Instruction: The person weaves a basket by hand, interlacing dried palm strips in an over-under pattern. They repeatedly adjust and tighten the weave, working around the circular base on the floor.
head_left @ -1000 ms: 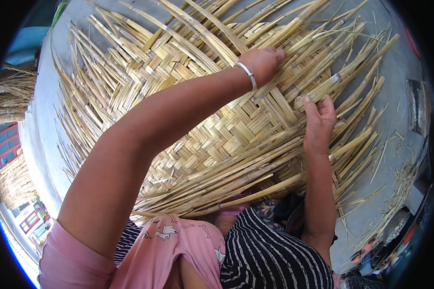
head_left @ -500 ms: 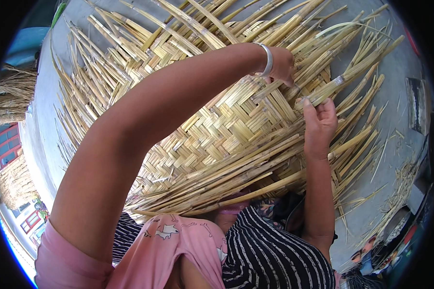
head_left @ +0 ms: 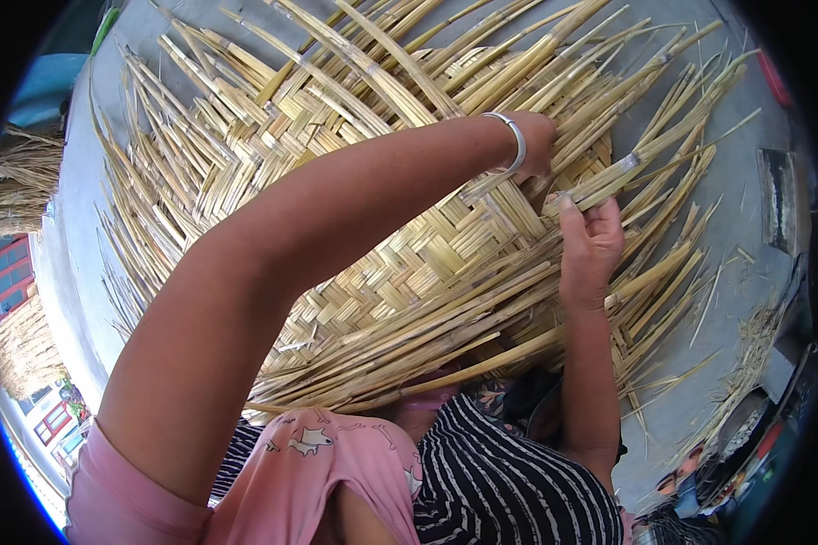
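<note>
A woven mat of split yellow reeds fills the middle, with long loose reed ends fanning out all round. My right hand pinches a flattened reed strip between thumb and fingers near the mat's right side. Just beyond and to the left, my left hand, with a metal bangle at the wrist, is closed and reaches down among the strips. Its fingertips are mostly hidden, so what they hold does not show. My left forearm crosses over the weave and covers part of it.
Loose reeds lie bundled along the mat's near edge, by my lap. Grey floor surrounds the mat, with straw scraps at the right. A dark rectangular piece lies at the far right. Dry stalks are heaped at the left.
My left hand has moved slightly down, nearer my right hand. The right hand and its reed strip have shifted a little left and down.
</note>
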### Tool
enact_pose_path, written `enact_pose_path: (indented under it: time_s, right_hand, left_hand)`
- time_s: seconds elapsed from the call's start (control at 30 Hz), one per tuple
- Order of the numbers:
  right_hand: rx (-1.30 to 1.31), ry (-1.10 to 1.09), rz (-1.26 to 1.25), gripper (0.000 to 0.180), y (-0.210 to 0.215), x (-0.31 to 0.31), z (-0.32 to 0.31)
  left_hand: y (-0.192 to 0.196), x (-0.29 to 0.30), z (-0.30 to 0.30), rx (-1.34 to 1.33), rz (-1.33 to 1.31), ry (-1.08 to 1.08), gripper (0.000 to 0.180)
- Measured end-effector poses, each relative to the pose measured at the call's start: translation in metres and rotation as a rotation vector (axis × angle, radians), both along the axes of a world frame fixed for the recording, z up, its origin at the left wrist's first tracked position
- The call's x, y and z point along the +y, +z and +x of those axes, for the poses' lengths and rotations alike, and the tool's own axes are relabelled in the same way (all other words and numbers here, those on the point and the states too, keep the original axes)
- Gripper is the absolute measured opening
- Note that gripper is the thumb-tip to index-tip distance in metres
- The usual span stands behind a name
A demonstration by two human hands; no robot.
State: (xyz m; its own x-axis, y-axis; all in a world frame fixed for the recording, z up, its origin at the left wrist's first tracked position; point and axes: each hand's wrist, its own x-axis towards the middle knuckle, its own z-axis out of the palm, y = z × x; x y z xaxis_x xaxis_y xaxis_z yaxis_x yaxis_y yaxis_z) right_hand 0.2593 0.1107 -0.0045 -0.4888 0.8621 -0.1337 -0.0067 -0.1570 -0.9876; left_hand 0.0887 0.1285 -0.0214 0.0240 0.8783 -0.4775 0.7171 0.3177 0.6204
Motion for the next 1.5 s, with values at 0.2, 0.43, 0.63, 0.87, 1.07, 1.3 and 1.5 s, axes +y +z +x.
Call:
enact_pose_path:
  time_s: [0.2, 0.43, 0.63, 0.87, 1.07, 1.3, 1.5]
  right_hand:
    - [0.095, -0.038, -0.14, 0.014, -0.006, 0.006, -0.002]
    - [0.065, -0.092, -0.214, 0.015, -0.015, 0.013, -0.001]
    - [0.05, -0.121, -0.23, 0.015, -0.013, 0.017, -0.006]
    - [-0.01, -0.078, -0.206, 0.014, -0.021, 0.032, -0.009]
    - [-0.149, 0.162, -0.339, 0.027, -0.021, 0.051, -0.011]
    - [-0.134, 0.251, -0.456, 0.039, -0.02, 0.047, -0.008]
    - [-0.151, 0.285, -0.45, 0.039, -0.029, 0.049, -0.003]
  left_hand:
    - [-0.034, -0.003, -0.008, -0.345, -0.06, 0.196, 0.041]
    - [-0.014, -0.023, -0.012, -0.717, -0.074, 0.275, 0.029]
    - [-0.016, -0.03, -0.019, -0.939, -0.085, 0.263, 0.029]
    - [-0.019, -0.034, -0.017, -1.094, -0.082, 0.283, 0.031]
    - [-0.022, -0.039, -0.018, -1.177, -0.053, 0.313, 0.036]
    - [-0.02, -0.039, -0.024, -1.457, 0.122, 0.549, 0.035]
    - [-0.015, -0.038, -0.034, -1.464, 0.125, 0.699, 0.031]
